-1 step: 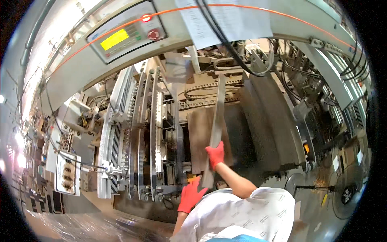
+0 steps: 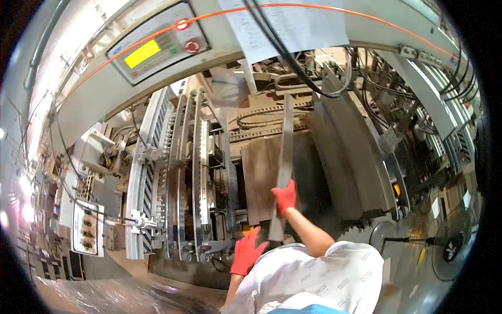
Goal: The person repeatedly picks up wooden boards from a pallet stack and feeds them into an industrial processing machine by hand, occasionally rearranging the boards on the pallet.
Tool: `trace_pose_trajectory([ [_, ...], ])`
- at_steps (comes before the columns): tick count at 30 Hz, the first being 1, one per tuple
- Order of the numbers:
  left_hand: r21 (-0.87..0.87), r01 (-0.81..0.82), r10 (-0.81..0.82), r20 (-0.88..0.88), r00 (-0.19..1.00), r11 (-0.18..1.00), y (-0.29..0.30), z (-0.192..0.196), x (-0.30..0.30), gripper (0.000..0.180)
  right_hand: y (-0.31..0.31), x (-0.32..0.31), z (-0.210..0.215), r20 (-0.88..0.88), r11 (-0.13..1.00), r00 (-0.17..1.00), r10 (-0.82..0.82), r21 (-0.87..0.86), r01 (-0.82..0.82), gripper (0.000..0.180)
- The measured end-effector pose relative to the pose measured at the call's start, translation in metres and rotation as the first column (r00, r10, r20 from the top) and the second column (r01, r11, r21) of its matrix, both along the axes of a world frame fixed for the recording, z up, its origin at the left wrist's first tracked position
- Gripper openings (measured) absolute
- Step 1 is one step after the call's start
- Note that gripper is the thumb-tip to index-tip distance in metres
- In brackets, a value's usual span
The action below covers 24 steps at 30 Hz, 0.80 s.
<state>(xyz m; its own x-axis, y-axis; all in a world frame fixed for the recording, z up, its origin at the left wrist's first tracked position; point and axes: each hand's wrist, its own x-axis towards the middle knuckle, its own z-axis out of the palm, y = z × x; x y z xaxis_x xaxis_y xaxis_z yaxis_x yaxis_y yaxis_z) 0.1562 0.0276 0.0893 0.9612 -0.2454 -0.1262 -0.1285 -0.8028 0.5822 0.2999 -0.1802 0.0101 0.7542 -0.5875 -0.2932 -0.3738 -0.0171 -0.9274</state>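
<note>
A long, narrow grey-brown strip stands out lengthwise in front of me, its near end close to my body. My right hand, in a red glove, is closed round it in the lower part. My left hand, also red-gloved, has its fingers apart and holds nothing. It is beside the strip's near end, on the left, with a small gap between. Beneath the strip lies a brown flat panel. To the right stands a stack of long dark boards.
Metal rails with rollers run lengthwise on the left. A control panel with a yellow screen sits on the beam overhead, where black cables hang down. A switch box is at the left; a fan stands right.
The strip's near end has swung right, away from my left hand. My right hand has shifted slightly right with it. My left hand has barely moved.
</note>
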Motion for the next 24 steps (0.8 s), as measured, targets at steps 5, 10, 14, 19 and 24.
trace_pose_trajectory([
  [5, 0.048, 0.037, -0.035, -0.036, 0.999, 0.998, 0.023, -0.016, 0.000, 0.060, -0.140, -0.012, -0.020, -0.303, 0.845, 0.950, -0.078, -0.526, -0.099, 0.086],
  [10, 0.242, 0.050, -0.026, -0.101, 0.995, 0.969, 0.060, -0.039, -0.028, 0.060, -0.245, -0.027, -0.064, -0.421, 0.735, 0.891, -0.172, -0.657, -0.169, 0.083],
  [14, 0.255, 0.040, -0.010, -0.115, 0.993, 0.966, 0.063, -0.043, -0.044, 0.061, -0.301, -0.054, -0.097, -0.364, 0.616, 0.880, -0.305, -0.780, -0.110, 0.082],
  [19, 0.257, -0.029, 0.073, -0.163, 0.984, 0.966, 0.055, -0.045, -0.057, 0.061, -0.278, -0.059, -0.097, -0.437, 0.490, 0.652, -0.619, -0.864, -0.115, 0.067],
  [24, 0.239, -0.242, 0.271, -0.100, 0.957, 0.940, 0.053, -0.041, -0.066, 0.058, -0.183, -0.063, -0.151, -0.393, 0.603, 0.886, -0.245, -0.777, -0.178, 0.061],
])
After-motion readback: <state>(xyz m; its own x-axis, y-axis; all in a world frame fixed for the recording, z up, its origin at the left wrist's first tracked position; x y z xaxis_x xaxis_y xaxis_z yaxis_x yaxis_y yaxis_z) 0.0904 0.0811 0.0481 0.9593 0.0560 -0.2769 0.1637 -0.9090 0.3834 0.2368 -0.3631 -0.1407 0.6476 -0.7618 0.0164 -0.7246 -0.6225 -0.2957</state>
